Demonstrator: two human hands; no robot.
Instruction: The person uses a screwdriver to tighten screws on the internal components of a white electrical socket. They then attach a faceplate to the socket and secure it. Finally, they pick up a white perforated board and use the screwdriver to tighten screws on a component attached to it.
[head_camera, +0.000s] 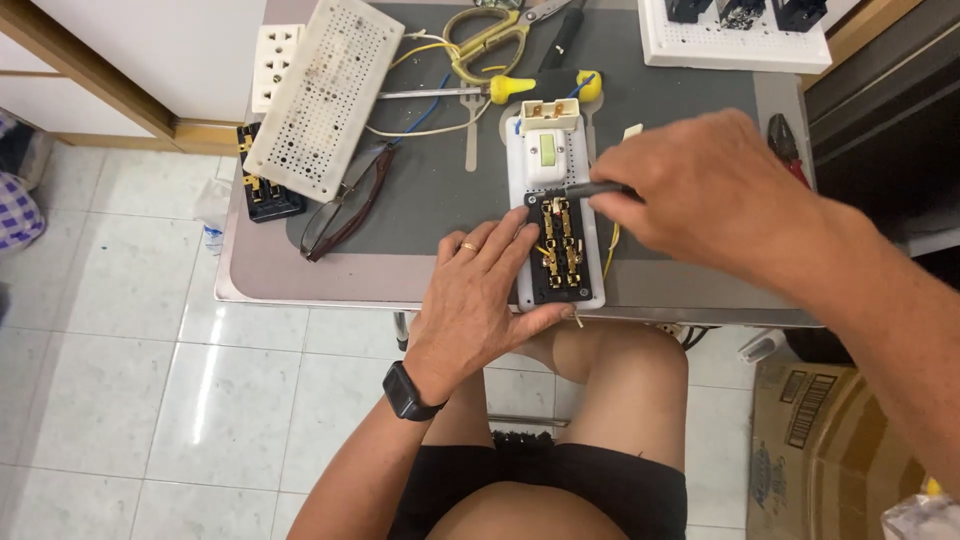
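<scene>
A white switch-and-socket plate (557, 210) lies back-side up near the table's front edge, with a black module and brass terminals (561, 248) in its lower half. My left hand (480, 300), with a ring and a black wristwatch, presses on the plate's left and bottom edges. My right hand (705, 190) grips a dark-handled screwdriver (598, 189) whose tip points at the top of the black module.
On the grey table (440, 190) lie a perforated white panel (325, 95), a white socket face (273, 65), a black terminal block (262, 192), eyeglasses (345, 205), yellow snips (490, 40), a yellow-handled screwdriver (470, 92) and red pliers (785, 145). A cardboard box (830, 450) stands at right.
</scene>
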